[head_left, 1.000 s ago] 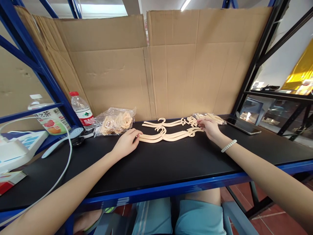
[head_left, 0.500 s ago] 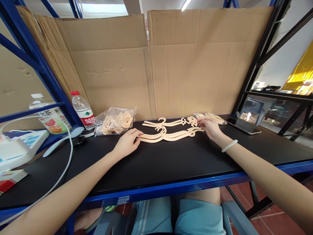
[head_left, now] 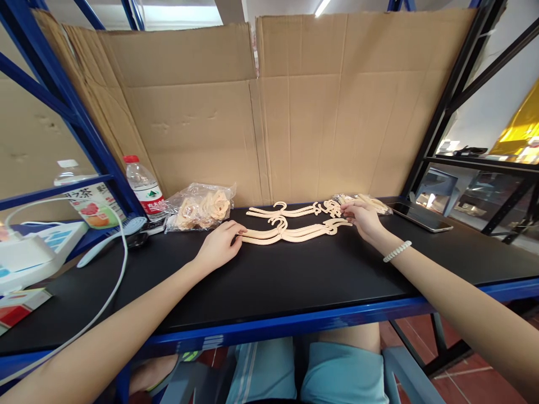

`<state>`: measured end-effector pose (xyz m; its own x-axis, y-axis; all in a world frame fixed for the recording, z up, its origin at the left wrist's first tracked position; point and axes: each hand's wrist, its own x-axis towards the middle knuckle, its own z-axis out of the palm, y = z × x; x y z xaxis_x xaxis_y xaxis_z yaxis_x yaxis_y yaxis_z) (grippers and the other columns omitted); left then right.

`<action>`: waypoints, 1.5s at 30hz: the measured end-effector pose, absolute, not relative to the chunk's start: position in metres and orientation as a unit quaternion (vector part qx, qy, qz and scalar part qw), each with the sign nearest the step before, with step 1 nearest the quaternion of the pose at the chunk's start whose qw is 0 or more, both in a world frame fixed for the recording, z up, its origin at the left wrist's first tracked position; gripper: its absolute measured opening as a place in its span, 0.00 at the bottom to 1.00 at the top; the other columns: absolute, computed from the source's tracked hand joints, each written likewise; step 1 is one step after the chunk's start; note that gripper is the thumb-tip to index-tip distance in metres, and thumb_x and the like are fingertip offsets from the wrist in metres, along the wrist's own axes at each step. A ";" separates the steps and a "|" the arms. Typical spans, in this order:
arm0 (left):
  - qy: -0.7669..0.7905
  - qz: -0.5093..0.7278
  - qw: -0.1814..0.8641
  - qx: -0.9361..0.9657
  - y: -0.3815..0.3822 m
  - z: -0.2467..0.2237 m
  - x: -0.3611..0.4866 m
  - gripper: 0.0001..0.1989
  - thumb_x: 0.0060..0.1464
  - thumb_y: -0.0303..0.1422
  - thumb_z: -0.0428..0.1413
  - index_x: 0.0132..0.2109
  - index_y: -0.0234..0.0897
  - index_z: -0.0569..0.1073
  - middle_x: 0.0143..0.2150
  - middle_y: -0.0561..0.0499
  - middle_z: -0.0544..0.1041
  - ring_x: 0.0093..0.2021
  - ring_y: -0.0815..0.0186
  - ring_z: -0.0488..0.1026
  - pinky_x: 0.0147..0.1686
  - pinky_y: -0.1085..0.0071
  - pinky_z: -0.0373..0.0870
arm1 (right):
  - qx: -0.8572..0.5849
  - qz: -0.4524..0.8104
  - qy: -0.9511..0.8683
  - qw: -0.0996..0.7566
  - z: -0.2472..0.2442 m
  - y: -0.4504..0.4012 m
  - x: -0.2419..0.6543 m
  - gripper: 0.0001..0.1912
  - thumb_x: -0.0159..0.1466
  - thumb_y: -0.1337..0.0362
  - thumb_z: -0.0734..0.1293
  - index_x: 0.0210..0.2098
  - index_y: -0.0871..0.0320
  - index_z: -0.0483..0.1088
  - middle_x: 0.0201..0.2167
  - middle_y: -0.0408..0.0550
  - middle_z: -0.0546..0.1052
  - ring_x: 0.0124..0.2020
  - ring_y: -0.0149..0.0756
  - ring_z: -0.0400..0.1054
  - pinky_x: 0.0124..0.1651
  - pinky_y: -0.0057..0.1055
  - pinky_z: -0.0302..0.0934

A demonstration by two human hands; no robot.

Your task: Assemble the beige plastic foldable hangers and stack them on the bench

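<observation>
Cream clothes hangers (head_left: 280,234) lie side by side near the middle of the black tabletop. My left hand (head_left: 221,245) rests at their left ends, with its curled fingers and thumb closed on the tips. At the right, my right hand (head_left: 362,217) has its fingers closed at the right end of a hanger piece (head_left: 334,225); the fingertips partly hide it. Just behind lie more hanger parts (head_left: 280,212) in a row, with a small pile of cream hook pieces (head_left: 332,208) beside my right fingertips.
A clear bag of cream pieces (head_left: 202,210) sits left, by a red-capped bottle (head_left: 145,188) and a brush (head_left: 112,241). Another bag (head_left: 374,205) and a phone (head_left: 421,217) lie right. A cardboard wall (head_left: 303,123) stands behind. A white cable (head_left: 122,269) crosses the left side.
The view has shifted very slightly. Both hands and the hangers stay where they were.
</observation>
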<state>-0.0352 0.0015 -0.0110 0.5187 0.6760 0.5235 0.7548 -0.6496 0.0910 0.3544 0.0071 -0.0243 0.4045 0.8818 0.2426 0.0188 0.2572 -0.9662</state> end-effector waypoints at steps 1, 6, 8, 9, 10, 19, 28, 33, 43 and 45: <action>-0.412 -0.267 0.075 -0.868 0.001 -0.011 -0.035 0.11 0.57 0.31 0.45 0.41 0.38 0.72 0.41 0.48 0.74 0.43 0.59 0.72 0.43 0.63 0.70 | -0.514 0.327 -0.437 0.661 -0.024 0.007 0.354 0.04 0.46 0.69 0.65 0.23 0.60 0.71 0.27 0.48 0.74 0.27 0.29 0.65 0.24 0.24 0.56; -0.416 -0.265 0.075 -0.867 0.002 -0.011 -0.035 0.11 0.57 0.30 0.45 0.40 0.38 0.72 0.41 0.48 0.74 0.43 0.59 0.72 0.43 0.63 0.70 | -0.514 0.325 -0.440 0.661 -0.024 0.006 0.354 0.05 0.46 0.69 0.64 0.23 0.60 0.72 0.28 0.49 0.74 0.27 0.29 0.65 0.24 0.24 0.56; -0.416 -0.263 0.075 -0.867 0.001 -0.011 -0.035 0.11 0.57 0.31 0.45 0.40 0.38 0.72 0.41 0.48 0.74 0.43 0.59 0.72 0.43 0.63 0.70 | -0.515 0.324 -0.445 0.657 -0.024 0.006 0.355 0.05 0.46 0.69 0.64 0.23 0.60 0.72 0.27 0.49 0.74 0.27 0.29 0.65 0.24 0.24 0.56; -0.416 -0.263 0.075 -0.867 0.001 -0.012 -0.035 0.11 0.57 0.31 0.45 0.40 0.38 0.72 0.41 0.48 0.74 0.43 0.59 0.72 0.43 0.63 0.70 | -0.515 0.323 -0.447 0.656 -0.024 0.006 0.355 0.05 0.46 0.69 0.64 0.23 0.59 0.71 0.27 0.49 0.74 0.26 0.29 0.65 0.24 0.24 0.56; -0.415 -0.264 0.075 -0.867 0.001 -0.012 -0.035 0.11 0.57 0.31 0.45 0.40 0.38 0.71 0.41 0.48 0.74 0.43 0.59 0.72 0.43 0.63 0.70 | -0.516 0.322 -0.450 0.654 -0.024 0.007 0.355 0.05 0.46 0.69 0.64 0.23 0.59 0.71 0.26 0.48 0.74 0.26 0.29 0.65 0.24 0.24 0.56; -0.406 -0.293 0.023 -0.865 0.010 -0.006 -0.036 0.11 0.54 0.31 0.47 0.41 0.37 0.72 0.40 0.48 0.75 0.37 0.62 0.73 0.40 0.65 0.71 | -0.547 0.273 -0.507 0.608 -0.027 0.016 0.357 0.05 0.50 0.67 0.63 0.26 0.60 0.70 0.27 0.48 0.74 0.25 0.29 0.65 0.26 0.26 0.60; -0.402 -0.203 0.031 -0.892 0.051 0.021 -0.014 0.17 0.53 0.29 0.49 0.50 0.35 0.70 0.50 0.44 0.76 0.50 0.58 0.73 0.52 0.62 0.69 | -0.614 0.143 -0.689 0.358 0.008 0.052 0.362 0.11 0.55 0.68 0.63 0.35 0.61 0.75 0.30 0.50 0.78 0.30 0.35 0.71 0.31 0.27 0.63; -0.394 -0.147 0.039 -0.907 0.083 0.023 0.001 0.17 0.52 0.28 0.51 0.50 0.35 0.71 0.51 0.45 0.76 0.51 0.59 0.73 0.52 0.66 0.68 | -0.591 0.037 -0.784 0.189 0.022 0.071 0.357 0.15 0.52 0.73 0.64 0.36 0.59 0.78 0.38 0.51 0.80 0.39 0.40 0.72 0.41 0.29 0.62; -0.382 -0.110 0.058 -0.916 0.116 0.006 0.011 0.12 0.51 0.26 0.54 0.44 0.35 0.75 0.46 0.43 0.77 0.49 0.57 0.74 0.51 0.65 0.68 | -0.508 -0.096 -0.853 0.063 0.008 0.092 0.344 0.13 0.55 0.74 0.66 0.34 0.56 0.79 0.37 0.54 0.78 0.46 0.44 0.68 0.46 0.31 0.59; -0.383 -0.113 0.060 -0.915 0.116 0.002 0.013 0.11 0.52 0.26 0.53 0.42 0.35 0.75 0.44 0.43 0.77 0.48 0.57 0.74 0.50 0.65 0.68 | -0.501 -0.105 -0.857 0.056 0.007 0.091 0.341 0.11 0.56 0.73 0.66 0.33 0.57 0.79 0.36 0.54 0.77 0.45 0.44 0.68 0.45 0.31 0.59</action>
<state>0.0130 0.1164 0.0025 0.6818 0.6866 0.2523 0.7138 -0.7000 -0.0241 0.3414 0.0911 0.0073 -0.4911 0.8475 0.2015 0.8711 0.4753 0.1237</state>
